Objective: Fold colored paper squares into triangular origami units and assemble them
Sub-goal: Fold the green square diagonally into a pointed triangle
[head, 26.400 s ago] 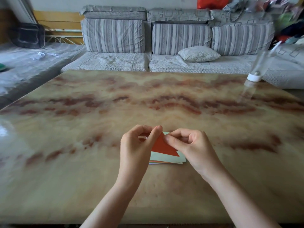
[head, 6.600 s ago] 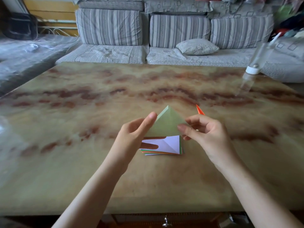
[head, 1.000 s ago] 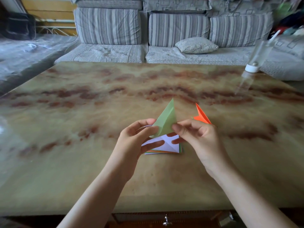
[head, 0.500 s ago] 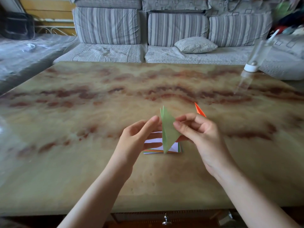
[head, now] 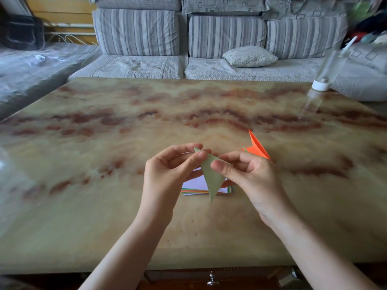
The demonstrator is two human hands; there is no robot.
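We pinch the green paper triangle (head: 212, 177), tip down, between left hand (head: 167, 176) and right hand (head: 249, 176). Under them the paper stack (head: 194, 185) lies half hidden on the surface (head: 94, 206). An orange unit (head: 256, 149) pokes up behind the right hand. Farther off, the bottle (head: 332, 65) is too blurred to show its contents.

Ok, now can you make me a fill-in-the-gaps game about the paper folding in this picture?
1. The left hand and the right hand both pinch a folded triangle of ___ paper.
2. The orange folded unit peeks out from behind the ___ hand.
3. The triangle's long tip points ___, over the stack of paper squares on the table.

Missing words: green; right; down.
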